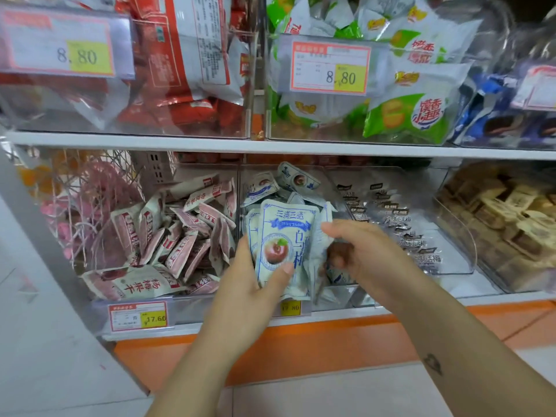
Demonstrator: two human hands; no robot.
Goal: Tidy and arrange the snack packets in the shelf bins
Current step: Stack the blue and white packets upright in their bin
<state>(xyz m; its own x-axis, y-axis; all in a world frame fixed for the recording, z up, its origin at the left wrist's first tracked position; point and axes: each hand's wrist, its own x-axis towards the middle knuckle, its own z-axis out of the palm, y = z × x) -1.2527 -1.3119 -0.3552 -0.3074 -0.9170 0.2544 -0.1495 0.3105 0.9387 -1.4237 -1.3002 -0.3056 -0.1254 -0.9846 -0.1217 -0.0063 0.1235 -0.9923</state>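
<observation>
Left grip clasping blue-white packets, right grip pinching their right edge, over middle bin

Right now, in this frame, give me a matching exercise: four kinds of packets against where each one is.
Things:
1 red packets
2 green packets
3 pink packets
4 blue-and-white packet

Places:
A lying in a bin on the lower shelf
B held in the left hand
C upper shelf, left bin
D upper shelf, middle bin

Pairs: 1-C; 2-D; 3-A; 4-B
</observation>
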